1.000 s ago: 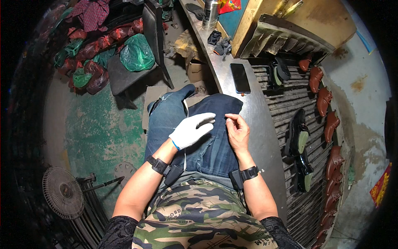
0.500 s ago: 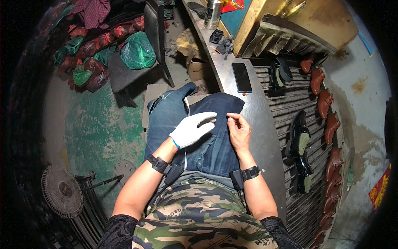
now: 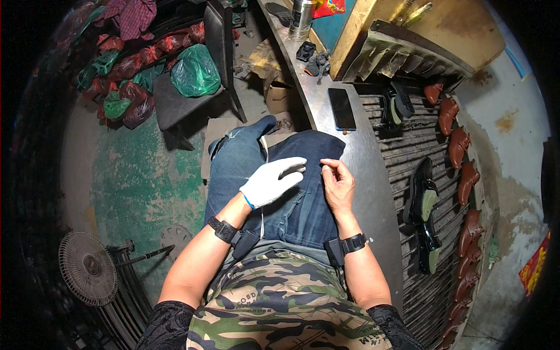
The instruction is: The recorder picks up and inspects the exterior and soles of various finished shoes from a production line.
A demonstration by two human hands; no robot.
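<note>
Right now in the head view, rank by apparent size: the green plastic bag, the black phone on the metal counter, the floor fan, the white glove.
1. Floor fan and green plastic bag: look alike, and they sit at different distances, so unranked.
2. White glove on the left hand, nearer the camera.
3. Black phone, smallest.

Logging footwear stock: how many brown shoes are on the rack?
About 7: four in an upper column, three lower right; more may be hidden near the rim.
</note>
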